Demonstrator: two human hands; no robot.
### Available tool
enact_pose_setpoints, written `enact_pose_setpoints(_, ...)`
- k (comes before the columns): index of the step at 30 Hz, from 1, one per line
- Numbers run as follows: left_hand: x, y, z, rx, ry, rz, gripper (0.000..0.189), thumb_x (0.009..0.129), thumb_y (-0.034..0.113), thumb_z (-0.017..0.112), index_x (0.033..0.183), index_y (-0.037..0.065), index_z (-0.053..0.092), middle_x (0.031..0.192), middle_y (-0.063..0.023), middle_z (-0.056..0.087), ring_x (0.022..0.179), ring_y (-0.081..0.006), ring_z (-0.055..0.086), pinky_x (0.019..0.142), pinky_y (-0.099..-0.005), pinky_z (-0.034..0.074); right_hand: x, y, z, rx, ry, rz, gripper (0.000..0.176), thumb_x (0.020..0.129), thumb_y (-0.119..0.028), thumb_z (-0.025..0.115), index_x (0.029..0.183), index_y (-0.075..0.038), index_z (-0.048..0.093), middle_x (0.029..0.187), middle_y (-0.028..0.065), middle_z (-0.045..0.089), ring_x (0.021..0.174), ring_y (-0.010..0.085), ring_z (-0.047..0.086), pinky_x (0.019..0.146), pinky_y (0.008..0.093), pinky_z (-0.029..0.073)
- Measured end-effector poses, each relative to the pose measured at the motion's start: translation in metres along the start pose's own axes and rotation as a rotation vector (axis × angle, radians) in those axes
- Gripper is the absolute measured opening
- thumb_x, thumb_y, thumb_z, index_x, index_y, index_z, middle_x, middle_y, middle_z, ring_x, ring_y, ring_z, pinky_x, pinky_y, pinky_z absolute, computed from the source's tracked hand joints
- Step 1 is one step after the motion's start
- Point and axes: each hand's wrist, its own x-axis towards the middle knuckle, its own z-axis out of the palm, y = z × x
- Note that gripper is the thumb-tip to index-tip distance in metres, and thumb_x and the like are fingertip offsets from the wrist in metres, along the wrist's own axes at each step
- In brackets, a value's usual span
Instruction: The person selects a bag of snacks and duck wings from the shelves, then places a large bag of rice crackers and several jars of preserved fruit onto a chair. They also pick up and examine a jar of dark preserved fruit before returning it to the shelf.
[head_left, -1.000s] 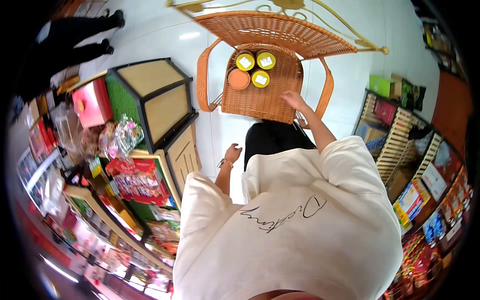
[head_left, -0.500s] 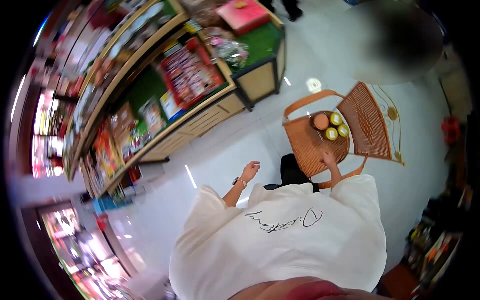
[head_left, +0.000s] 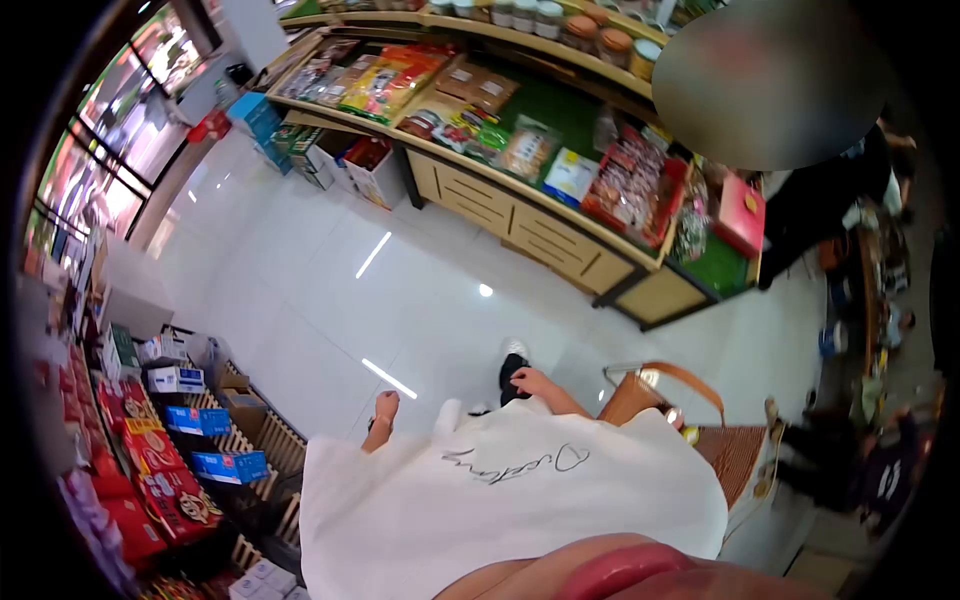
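My left hand (head_left: pixel 387 403) hangs low in front of the white shirt, over the tiled floor. Its fingers look curled in, with nothing in them. My right hand (head_left: pixel 523 381) is beside my dark trouser leg, its fingers loosely bent and a little apart, and it holds nothing. To its right is a brown woven chair (head_left: pixel 632 398) with a curved armrest, partly covered by my arm and shirt. A yellow lid (head_left: pixel 691 434) shows at the shirt's edge. Neither hand touches any goods.
A wooden display counter (head_left: pixel 560 240) with packaged foods and a red tray (head_left: pixel 640 190) runs across ahead. Jars (head_left: pixel 548 18) line its upper shelf. Slatted racks (head_left: pixel 280 440) with blue boxes (head_left: pixel 230 466) stand at left. People are at the right, one beside a pink box (head_left: pixel 740 215).
My view has swung left, bringing the racks into sight. The chair has shifted to the lower right of view. My right hand has left the area over its seat.
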Motion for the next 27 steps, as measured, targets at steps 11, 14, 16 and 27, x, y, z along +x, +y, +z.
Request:
enact_pose_setpoints(11,0.054,0.164,-0.028,-0.261,-0.08,0.286,0.031,0.081,0.021,0.056,0.106,0.004,0.06,0.088,-0.0125,0.064,0.083,-0.0184,0.061,0.073,-0.0283,0.047,0.138,-0.249,0.0,-0.163,-0.181,-0.381,0.023,0.086,-0.024,0.054,0.1,-0.007,0.061,0.073,0.0042,0.062,0.056,0.0108,0.055,0.053,0.0243,0.045)
enact_pose_setpoints(14,0.089,0.208,-0.041,-0.044,-0.093,0.294,0.031,0.082,0.021,0.055,0.107,0.004,0.059,0.089,-0.0138,0.064,0.083,-0.0219,0.061,0.073,-0.0294,0.047,0.187,-0.298,-0.002,-0.265,-0.245,-0.34,0.023,0.085,-0.023,0.054,0.099,-0.007,0.061,0.071,0.0049,0.061,0.057,0.0106,0.055,0.052,0.0242,0.044)
enact_pose_setpoints(16,0.112,0.227,-0.056,-0.087,-0.12,0.304,0.03,0.082,0.021,0.055,0.107,0.004,0.059,0.089,-0.0133,0.064,0.084,-0.0213,0.061,0.074,-0.0293,0.047,0.208,-0.333,-0.004,-0.219,-0.284,-0.371,0.022,0.085,-0.023,0.054,0.099,-0.008,0.061,0.069,0.0048,0.06,0.057,0.0105,0.055,0.052,0.0241,0.044)
enact_pose_setpoints(27,0.121,0.41,-0.179,-0.773,0.368,0.376,0.027,0.09,0.02,0.049,0.11,0.004,0.056,0.094,-0.0061,0.063,0.084,-0.0102,0.055,0.074,-0.0233,0.042,0.265,-0.528,-0.005,-0.038,-0.458,-0.486,0.019,0.087,-0.024,0.054,0.099,-0.01,0.06,0.06,-0.0016,0.053,0.058,0.0065,0.052,0.046,0.0218,0.037)
